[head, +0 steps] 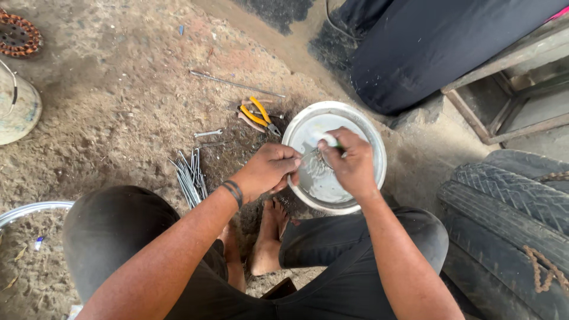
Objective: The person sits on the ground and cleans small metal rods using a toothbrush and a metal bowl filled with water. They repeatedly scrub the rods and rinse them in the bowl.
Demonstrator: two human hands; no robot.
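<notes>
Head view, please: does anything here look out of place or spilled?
Only mildly: yellow-handled pliers, a small wrench and a bundle of spokes lie loose on the dirt floor beside the metal bowl. Nothing looks spilled.

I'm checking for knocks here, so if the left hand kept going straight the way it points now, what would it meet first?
The left hand points rightward over the round shiny metal basin. Going on, it would likely first meet the right hand, which grips a small light-handled tool just across from it, though depth is hard to judge.

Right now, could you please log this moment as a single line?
left hand: steadies metal bowl rim | right hand: holds brush over chain in bowl | pliers, spokes: on ground
</notes>
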